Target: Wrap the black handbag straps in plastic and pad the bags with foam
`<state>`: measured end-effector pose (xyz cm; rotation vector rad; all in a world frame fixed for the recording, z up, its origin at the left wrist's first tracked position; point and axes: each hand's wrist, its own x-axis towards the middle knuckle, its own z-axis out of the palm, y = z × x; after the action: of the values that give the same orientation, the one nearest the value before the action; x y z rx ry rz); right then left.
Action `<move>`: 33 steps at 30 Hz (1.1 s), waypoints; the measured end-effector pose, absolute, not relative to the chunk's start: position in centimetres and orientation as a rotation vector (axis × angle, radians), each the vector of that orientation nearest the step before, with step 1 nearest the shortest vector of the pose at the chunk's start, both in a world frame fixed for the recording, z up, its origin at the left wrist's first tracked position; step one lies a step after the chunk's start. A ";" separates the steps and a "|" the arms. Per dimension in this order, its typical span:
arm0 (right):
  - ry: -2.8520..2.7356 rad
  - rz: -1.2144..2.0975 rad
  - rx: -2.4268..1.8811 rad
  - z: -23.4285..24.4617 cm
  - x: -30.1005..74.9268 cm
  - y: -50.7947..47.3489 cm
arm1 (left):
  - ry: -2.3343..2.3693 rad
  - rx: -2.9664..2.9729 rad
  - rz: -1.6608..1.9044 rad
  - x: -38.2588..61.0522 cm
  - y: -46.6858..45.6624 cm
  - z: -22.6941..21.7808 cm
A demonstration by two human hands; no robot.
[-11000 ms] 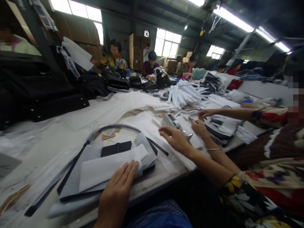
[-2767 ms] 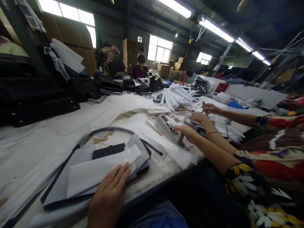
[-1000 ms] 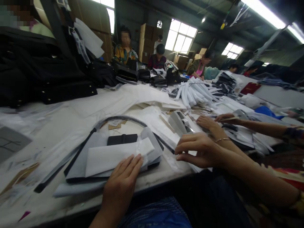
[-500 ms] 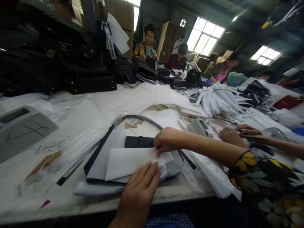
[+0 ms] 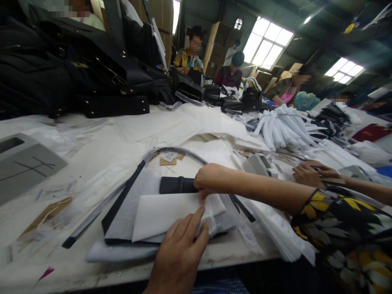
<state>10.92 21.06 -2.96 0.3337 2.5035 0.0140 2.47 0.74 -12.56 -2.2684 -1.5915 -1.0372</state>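
Note:
A black bag (image 5: pixel 116 209), lined with grey tissue paper (image 5: pixel 122 222), lies on the table before me. Its arched handle (image 5: pixel 183 150) is wrapped in clear film. Across the tissue rests a folded white foam sheet (image 5: pixel 162 212). My left hand (image 5: pixel 180 249) presses on the sheet's lower right part and some crinkled clear plastic (image 5: pixel 211 220), fingers stretched out. My right hand (image 5: pixel 211 179) is closed at the sheet's upper edge, beside a black strap piece (image 5: pixel 171 185). What its curled fingers pinch is hidden.
Grey tape dispensers (image 5: pixel 30 163) stand left and right. Black bags (image 5: pixel 116 105) are heaped at the back left. White sheets (image 5: pixel 196 118) and white foam rolls (image 5: pixel 281 126) lie farther back. A co-worker's hands (image 5: pixel 309 173) work at the right. A cardboard tag (image 5: pixel 45 214) lies left.
My left fingers have come closer to the right hand, which has shifted slightly left. The bag and foam sheet appear slightly left and lower. At back left, a black bag has moved.

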 end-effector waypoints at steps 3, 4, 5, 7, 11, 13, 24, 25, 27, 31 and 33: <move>2.502 -0.028 0.362 -3.2 10.9 21.8 | -1.576 -2.301 -1.018 2.4 0.8 -12.4; 2.496 -0.060 0.380 -3.3 10.9 22.1 | -1.573 -2.300 -1.019 2.4 0.8 -12.5; 2.494 -0.097 0.403 -3.4 10.9 22.4 | -1.578 -2.298 -1.021 2.4 0.8 -12.6; 2.493 -0.162 0.471 -3.6 10.9 23.2 | -1.584 -2.294 -1.017 2.4 0.8 -13.0; 2.442 -0.333 0.627 -4.9 11.0 25.4 | -1.546 -2.254 -1.064 2.4 1.0 -13.9; 2.360 -0.549 0.656 -6.0 11.1 26.7 | -1.530 -2.236 -1.085 2.3 1.2 -14.2; 2.310 -1.174 0.748 -8.6 13.9 27.9 | -1.431 -2.232 -1.010 1.6 1.6 -16.0; 2.367 -1.198 0.796 -8.6 14.4 27.4 | -1.427 -2.226 -1.007 1.6 1.6 -16.0; 2.483 -1.282 0.874 -8.7 15.2 26.7 | -1.425 -2.229 -0.985 1.6 1.6 -15.8; 2.422 -1.645 0.835 -8.9 16.3 26.5 | -1.469 -2.253 -0.974 1.7 1.4 -15.4; 2.319 -1.772 0.798 -8.9 16.5 26.8 | -1.482 -2.258 -0.981 1.8 1.2 -15.4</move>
<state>16.47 26.82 -8.93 0.7975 2.3187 -1.7717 1.75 1.24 -15.35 -2.2582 -1.4819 -0.9809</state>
